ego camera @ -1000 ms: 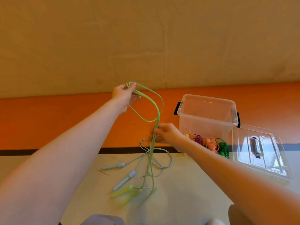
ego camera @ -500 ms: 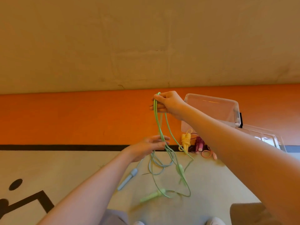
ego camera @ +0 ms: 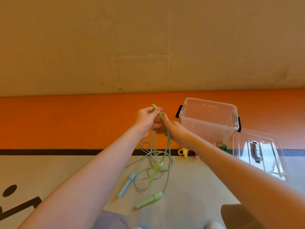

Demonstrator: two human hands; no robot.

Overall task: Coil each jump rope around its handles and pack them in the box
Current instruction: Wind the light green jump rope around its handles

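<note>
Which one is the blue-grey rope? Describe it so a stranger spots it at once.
Start at the clear plastic box by the orange wall band, then look left to the pale floor under the person's raised hands. The blue-grey jump rope lies there loose, uncoiled, one handle showing. Unlike the light green rope hanging above it, no hand holds it.

bare forearms (ego camera: 92, 171), grey trousers (ego camera: 112, 220), white shoes (ego camera: 212, 226) below.

Upper view is filled by a beige wall (ego camera: 148, 43), scuffed, with faint rectangular patch marks. Beneath it an orange band (ego camera: 66, 123) is seen, edged by a black line (ego camera: 49, 152). Pale floor (ego camera: 189, 187) below; black painted markings (ego camera: 14, 200) at lower left. Warm, even light.
</note>
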